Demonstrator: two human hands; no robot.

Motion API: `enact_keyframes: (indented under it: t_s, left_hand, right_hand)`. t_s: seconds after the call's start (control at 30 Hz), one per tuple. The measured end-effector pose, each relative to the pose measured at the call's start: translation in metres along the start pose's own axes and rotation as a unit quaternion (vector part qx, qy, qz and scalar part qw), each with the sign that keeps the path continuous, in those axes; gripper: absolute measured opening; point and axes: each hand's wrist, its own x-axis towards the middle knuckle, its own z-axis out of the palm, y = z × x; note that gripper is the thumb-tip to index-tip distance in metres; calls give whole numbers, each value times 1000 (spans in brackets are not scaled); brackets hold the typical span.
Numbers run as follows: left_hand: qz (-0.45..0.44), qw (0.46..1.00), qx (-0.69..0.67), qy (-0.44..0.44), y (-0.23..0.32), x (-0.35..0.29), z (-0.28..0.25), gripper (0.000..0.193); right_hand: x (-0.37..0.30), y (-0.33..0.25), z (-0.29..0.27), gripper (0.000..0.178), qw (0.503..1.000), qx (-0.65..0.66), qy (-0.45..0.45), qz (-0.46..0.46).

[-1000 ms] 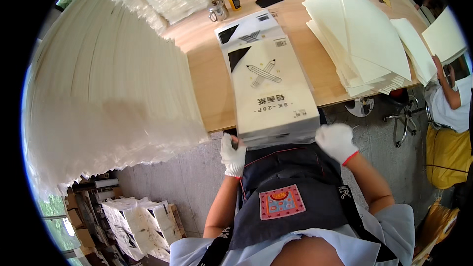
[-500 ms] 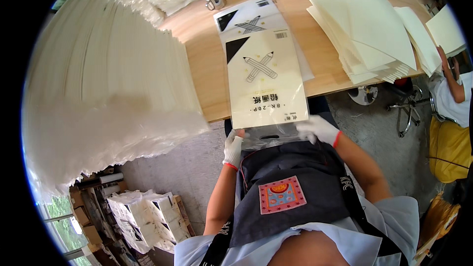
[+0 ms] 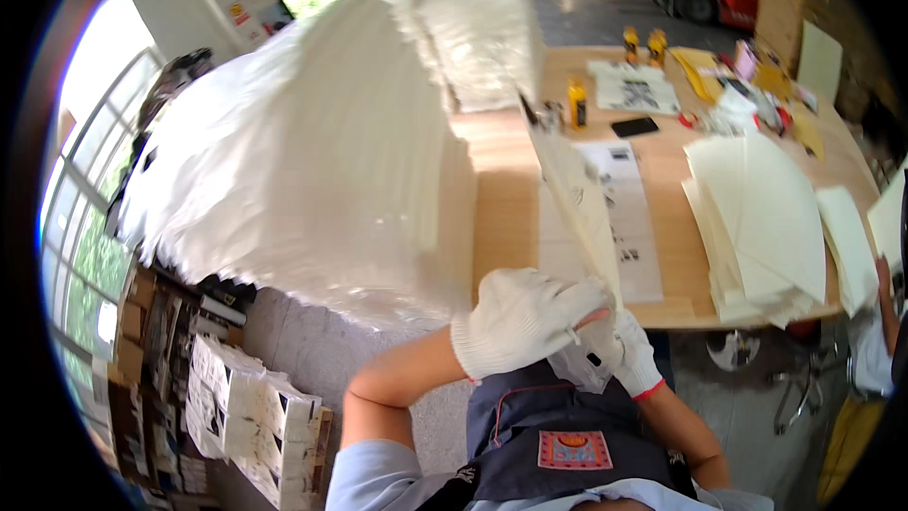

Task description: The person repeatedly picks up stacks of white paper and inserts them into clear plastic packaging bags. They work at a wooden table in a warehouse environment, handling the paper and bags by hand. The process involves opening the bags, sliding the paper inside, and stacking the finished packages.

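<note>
A clear-bagged pack of cream drawing paper (image 3: 588,218) is tilted up nearly edge-on over the table's near edge. My left hand (image 3: 530,317), in a white knit glove, reaches across its near end with fingers closed on the bag's opening, partly smeared by motion. Opposite it, my gloved right hand (image 3: 636,355) grips the same end from the right. The loose plastic flap (image 3: 584,366) with its dark hang hole droops between both hands. Beneath the pack, printed clear bags (image 3: 638,260) lie flat on the wooden table (image 3: 506,227).
A tall stack of plastic-wrapped packs (image 3: 322,161) rises at my left. Fanned cream sheets (image 3: 752,227) lie at the right, beside a co-worker's arm (image 3: 887,308). A phone (image 3: 635,127) and a yellow bottle (image 3: 577,102) stand farther back.
The pack has gone from lying flat, printed face up, to standing tilted on edge. My left hand has moved across to its near end. The view has swung upward, showing more background.
</note>
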Motion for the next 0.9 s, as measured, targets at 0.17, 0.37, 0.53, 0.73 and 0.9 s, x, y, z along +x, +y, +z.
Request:
enact_keyframes:
  t_s: [0.17,0.37,0.53,0.73,0.9]
  left_hand:
    - [71,980,54,178,-7,-7,-123,19]
    - [-155,859,52,485,-61,-53,-274,36]
    - [-299,846,333,290,-159,-143,-350,22]
    - [-358,754,193,516,-144,-211,-164,54]
    - [-216,774,27,594,-105,-210,45,32]
  right_hand:
    - [64,-105,118,38,971,-142,-116,-156]
    - [154,-183,355,38,937,-155,-282,-137]
    - [161,-168,447,48,835,-465,-221,-195]
    - [148,-127,345,43,928,-186,-321,-25]
    - [79,-64,180,33,923,-299,-206,129]
